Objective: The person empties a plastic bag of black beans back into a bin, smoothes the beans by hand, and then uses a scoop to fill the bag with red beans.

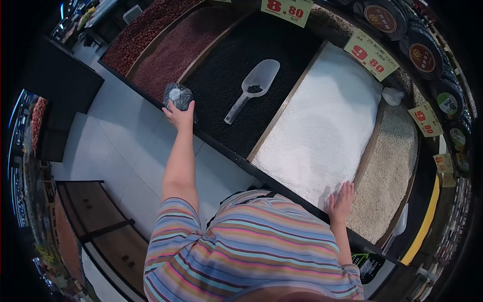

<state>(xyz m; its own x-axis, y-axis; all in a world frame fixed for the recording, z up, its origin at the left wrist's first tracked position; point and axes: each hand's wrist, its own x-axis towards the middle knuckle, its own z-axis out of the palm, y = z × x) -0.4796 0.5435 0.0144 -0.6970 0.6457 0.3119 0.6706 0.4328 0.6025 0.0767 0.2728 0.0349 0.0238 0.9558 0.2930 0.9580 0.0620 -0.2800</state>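
My left hand (178, 116) reaches to the front edge of the bins, its fingers curled around a small plastic bag (184, 93). The bag looks dark through its shiny film and has a whitish lump on top. It sits by the divider between the reddish beans (173, 48) and the black beans (216, 70). My right hand (342, 204) lies with fingers stretched out at the front edge of the white grain (322, 121), beside the divider to the beige grain (385, 166). Nothing shows in it.
A clear scoop (260, 79) lies on the black beans with a few in it. Red dates (143, 32) fill the far-left bin. A crumpled clear bag (393, 96) rests behind the grain. Price signs (371, 54) line the back. Wooden cabinets (95, 211) stand left across the tiled floor.
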